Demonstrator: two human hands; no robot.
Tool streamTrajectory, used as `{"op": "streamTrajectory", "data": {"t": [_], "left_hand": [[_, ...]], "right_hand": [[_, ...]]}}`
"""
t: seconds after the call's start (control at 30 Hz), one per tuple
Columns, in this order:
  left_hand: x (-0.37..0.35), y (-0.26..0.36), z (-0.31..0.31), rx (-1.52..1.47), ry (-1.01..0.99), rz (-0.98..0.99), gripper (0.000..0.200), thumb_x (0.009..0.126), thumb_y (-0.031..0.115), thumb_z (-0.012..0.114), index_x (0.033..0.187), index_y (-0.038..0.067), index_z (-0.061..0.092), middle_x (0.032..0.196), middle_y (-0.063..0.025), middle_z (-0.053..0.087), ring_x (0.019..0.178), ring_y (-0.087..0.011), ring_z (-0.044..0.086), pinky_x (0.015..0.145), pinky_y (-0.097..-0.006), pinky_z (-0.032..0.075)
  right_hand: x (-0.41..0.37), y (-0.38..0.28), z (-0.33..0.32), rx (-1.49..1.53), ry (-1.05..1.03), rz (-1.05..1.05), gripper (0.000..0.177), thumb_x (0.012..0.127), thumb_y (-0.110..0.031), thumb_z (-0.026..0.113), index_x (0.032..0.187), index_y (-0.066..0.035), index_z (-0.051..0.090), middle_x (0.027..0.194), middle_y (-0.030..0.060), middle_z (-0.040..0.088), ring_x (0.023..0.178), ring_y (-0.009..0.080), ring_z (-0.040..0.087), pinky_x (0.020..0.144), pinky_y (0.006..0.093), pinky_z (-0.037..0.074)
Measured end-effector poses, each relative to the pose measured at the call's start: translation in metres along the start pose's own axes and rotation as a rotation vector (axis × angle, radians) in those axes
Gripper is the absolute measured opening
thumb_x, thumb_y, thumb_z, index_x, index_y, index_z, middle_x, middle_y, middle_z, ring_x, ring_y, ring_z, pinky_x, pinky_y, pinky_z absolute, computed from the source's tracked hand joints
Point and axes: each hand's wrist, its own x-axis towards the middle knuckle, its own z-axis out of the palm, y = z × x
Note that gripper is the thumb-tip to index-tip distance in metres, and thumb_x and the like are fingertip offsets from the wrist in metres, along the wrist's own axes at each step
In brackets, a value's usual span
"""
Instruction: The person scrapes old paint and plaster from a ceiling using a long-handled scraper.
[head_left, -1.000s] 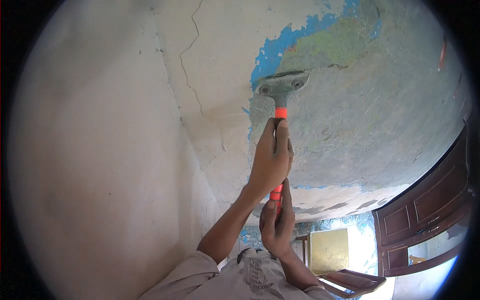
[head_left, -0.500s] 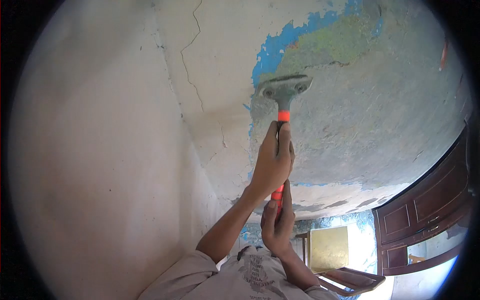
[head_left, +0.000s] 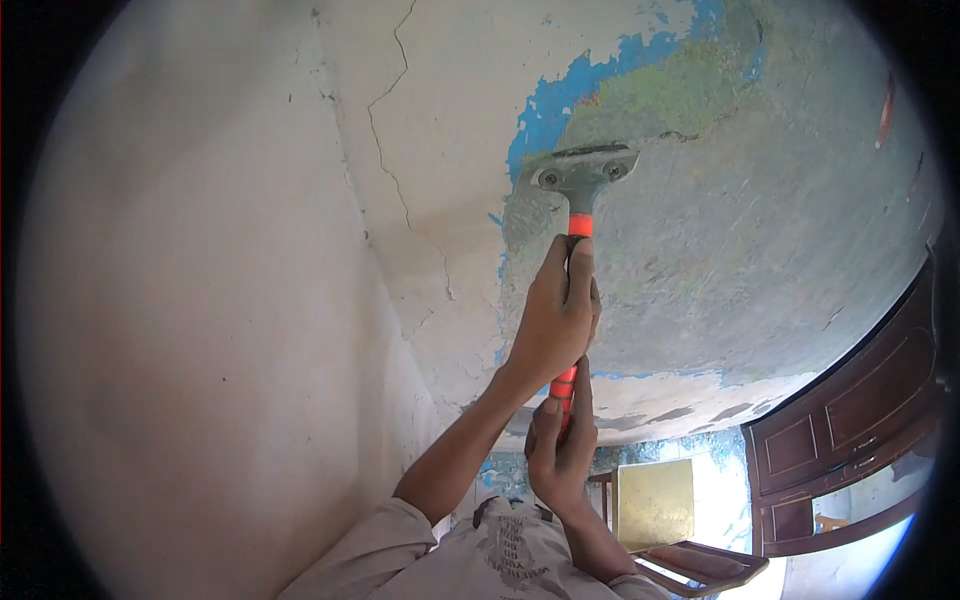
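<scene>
A long scraper (head_left: 583, 185) with a wide grey head and a red and black handle lies against the wall surface. Its blade edge is at the border of a green and blue paint patch (head_left: 640, 98). My left hand (head_left: 558, 315) is wrapped round the upper handle, just below the red collar. Lower down, my right hand (head_left: 562, 455) grips the red lower end of the same handle. Bare grey plaster (head_left: 720, 260) spreads to the right of the scraper.
Cream painted wall (head_left: 440, 150) with a long crack is on the left of the patch. At the lower right are a wooden chair (head_left: 705, 565), a yellowish panel (head_left: 655, 505) and a dark wooden cabinet (head_left: 850, 420).
The scraper and both my hands have shifted slightly to the right. Both hands keep their hold on the handle.
</scene>
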Motion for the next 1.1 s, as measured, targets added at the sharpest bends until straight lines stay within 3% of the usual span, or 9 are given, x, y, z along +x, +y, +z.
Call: {"op": "streamTrajectory", "data": {"t": [0.07,0.13,0.2,0.3,0.37,0.5,0.87,0.97,1.1], "left_hand": [[-0.006,-0.003,-0.001,-0.010,0.009,-0.029,0.035,0.109,0.044,0.040,0.095,0.012,0.040,0.062,0.0053,0.036,0.041,-0.0029,0.031,0.034,-0.0231,0.023],[-0.008,-0.007,0.000,-0.017,0.021,-0.045,0.035,0.109,0.043,0.041,0.094,0.012,0.040,0.062,0.0052,0.036,0.041,-0.0028,0.031,0.034,-0.0231,0.023],[-0.003,0.000,0.004,-0.028,0.025,-0.031,0.034,0.109,0.043,0.041,0.094,0.012,0.041,0.062,0.0052,0.036,0.041,-0.0028,0.031,0.034,-0.0232,0.023],[-0.003,0.007,0.001,-0.051,-0.011,-0.043,0.034,0.109,0.042,0.041,0.094,0.013,0.041,0.062,0.0052,0.035,0.041,-0.0030,0.031,0.034,-0.0234,0.023],[-0.007,0.003,-0.001,-0.048,-0.009,-0.038,0.033,0.109,0.042,0.041,0.094,0.013,0.041,0.062,0.0051,0.035,0.041,-0.0031,0.030,0.034,-0.0235,0.022],[-0.004,-0.004,0.001,-0.025,0.027,0.006,0.031,0.110,0.041,0.040,0.095,0.013,0.041,0.062,0.0051,0.034,0.041,-0.0030,0.030,0.035,-0.0234,0.022],[-0.004,-0.007,0.001,-0.016,0.023,-0.009,0.033,0.110,0.042,0.040,0.096,0.012,0.043,0.063,0.0055,0.035,0.042,-0.0024,0.030,0.035,-0.0223,0.023],[-0.004,0.003,0.001,-0.051,0.019,-0.033,0.033,0.110,0.042,0.039,0.098,0.012,0.044,0.064,0.0055,0.036,0.043,-0.0023,0.031,0.035,-0.0218,0.024],[-0.018,-0.024,-0.014,-0.102,0.005,-0.077,0.033,0.111,0.042,0.038,0.106,0.010,0.046,0.067,0.0054,0.038,0.044,-0.0027,0.033,0.037,-0.0210,0.026]], "right_hand": [[-0.002,0.002,0.001,-0.040,-0.010,0.015,0.057,0.105,-0.012,0.044,0.152,0.013,0.025,0.090,0.0243,0.068,0.067,0.0203,0.065,0.059,0.0324,0.050],[-0.007,0.015,0.003,-0.059,0.005,-0.058,0.058,0.107,-0.017,0.040,0.155,0.010,0.022,0.069,0.0067,0.055,0.055,0.0089,0.050,0.051,0.0256,0.040],[-0.002,0.016,0.002,-0.038,0.011,-0.102,0.058,0.108,-0.019,0.039,0.156,0.009,0.020,0.060,-0.0017,0.048,0.050,0.0035,0.043,0.047,0.0224,0.035],[0.001,0.003,0.000,-0.012,-0.003,-0.051,0.058,0.107,-0.017,0.041,0.154,0.010,0.022,0.068,0.0073,0.056,0.054,0.0089,0.051,0.050,0.0261,0.040],[-0.002,-0.002,-0.001,-0.085,-0.025,0.013,0.056,0.104,-0.011,0.045,0.151,0.014,0.026,0.085,0.0233,0.068,0.061,0.0185,0.065,0.054,0.0324,0.049],[0.003,0.010,-0.002,-0.070,0.000,-0.096,0.056,0.103,-0.010,0.046,0.151,0.014,0.027,0.079,0.0212,0.067,0.056,0.0178,0.063,0.051,0.0321,0.047],[0.004,0.006,-0.002,-0.045,0.023,-0.085,0.055,0.103,-0.009,0.046,0.150,0.014,0.030,0.076,0.0179,0.066,0.058,0.0159,0.062,0.052,0.0304,0.046],[0.003,0.009,-0.002,-0.017,0.017,-0.091,0.059,0.108,-0.023,0.042,0.155,0.009,0.026,0.065,0.0002,0.054,0.053,0.0038,0.047,0.049,0.0230,0.037],[-0.002,0.031,-0.004,-0.030,-0.006,-0.067,0.060,0.107,-0.026,0.045,0.153,0.010,0.030,0.068,0.0019,0.058,0.054,0.0046,0.049,0.049,0.0230,0.039]]}}
